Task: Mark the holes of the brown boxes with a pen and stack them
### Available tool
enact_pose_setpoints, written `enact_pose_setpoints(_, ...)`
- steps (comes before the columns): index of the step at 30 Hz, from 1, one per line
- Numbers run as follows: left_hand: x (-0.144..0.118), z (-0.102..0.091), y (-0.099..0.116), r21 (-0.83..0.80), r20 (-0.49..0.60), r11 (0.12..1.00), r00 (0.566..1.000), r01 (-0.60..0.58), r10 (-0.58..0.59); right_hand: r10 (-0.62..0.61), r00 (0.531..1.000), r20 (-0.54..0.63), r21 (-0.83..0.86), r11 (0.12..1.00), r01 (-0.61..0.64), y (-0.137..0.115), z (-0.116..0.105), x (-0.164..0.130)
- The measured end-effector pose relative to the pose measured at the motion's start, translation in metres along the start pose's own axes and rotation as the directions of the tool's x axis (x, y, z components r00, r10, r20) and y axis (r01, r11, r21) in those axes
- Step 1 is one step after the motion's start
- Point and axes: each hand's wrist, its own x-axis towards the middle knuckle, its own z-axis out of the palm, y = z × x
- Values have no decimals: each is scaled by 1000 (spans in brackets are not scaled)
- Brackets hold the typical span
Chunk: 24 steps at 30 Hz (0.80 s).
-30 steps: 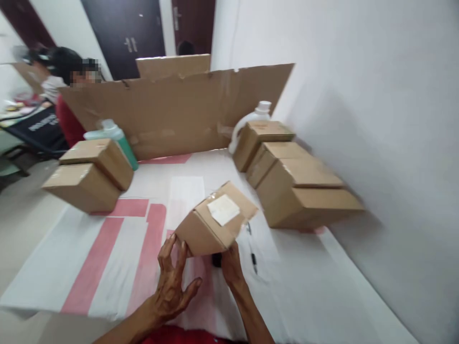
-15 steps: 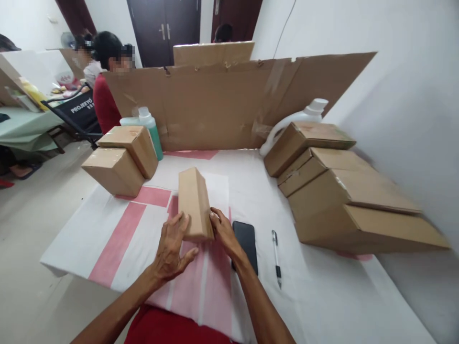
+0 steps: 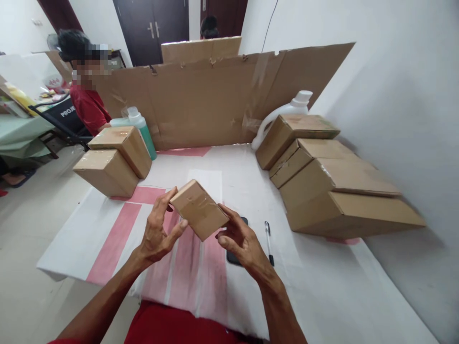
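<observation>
A small brown cardboard box (image 3: 201, 210) is held tilted above the table, between my two hands, with a taped face turned toward me. My left hand (image 3: 159, 229) grips its upper left edge, thumb on the near side and fingers behind. On the other side, my right hand (image 3: 240, 234) has its fingers against the right corner of the box, the thumb lower down and apart from it. Under my right hand lies a black phone (image 3: 234, 258), partly covered. A pen (image 3: 268, 241) rests on the cloth just right of it.
Cardboard boxes (image 3: 107, 167) and a green-liquid bottle (image 3: 145, 134) stand at the left. Several larger boxes (image 3: 344, 191) line the right side, before a white jug (image 3: 283, 112). A cardboard screen (image 3: 201, 100) closes the back. Beyond it, a person in red (image 3: 88, 105) sits at the left.
My hands have raised the box and turned it from standing upright to a tilt, showing its taped face. My view has shifted a little, and the person in red has turned.
</observation>
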Motion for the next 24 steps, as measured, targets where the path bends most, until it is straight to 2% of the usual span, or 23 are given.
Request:
enact_pose_setpoints(5, 17, 0, -2, 7, -44, 999, 998, 43, -43, -61, 988, -144, -75, 996, 51, -2, 14, 19)
enact_pose_setpoints(9, 32, -4, -3, 0, -135, 996, 987, 94, -93, -198, 945, -259, -232, 963, 138, -10, 19, 38)
enact_pose_setpoints(11, 34, -6, -5, -24, -104, 988, 982, 154, -156, -230, 936, -268, -258, 953, 160, -12, 17, 43)
enact_pose_setpoints(14, 26, -4, -13, -67, 11, 956, 959, 284, -284, -124, 974, -188, -151, 984, 96, -8, 15, 44)
enact_pose_setpoints(17, 8, 11, -27, -148, 139, 907, 916, 395, -376, -30, 985, -171, -89, 996, 15, 0, 18, 35)
enact_pose_setpoints(20, -13, 37, -44, -195, 256, 880, 889, 433, -381, 27, 976, -217, -114, 992, -53, 10, 26, 24)
enact_pose_setpoints(22, -25, 55, -54, -192, 294, 879, 880, 437, -374, 73, 965, -253, -156, 981, -116, 20, 33, 18)
enact_pose_setpoints(24, -35, 68, -61, -174, 285, 884, 882, 433, -376, 102, 947, -304, -242, 953, -180, 33, 38, 15)
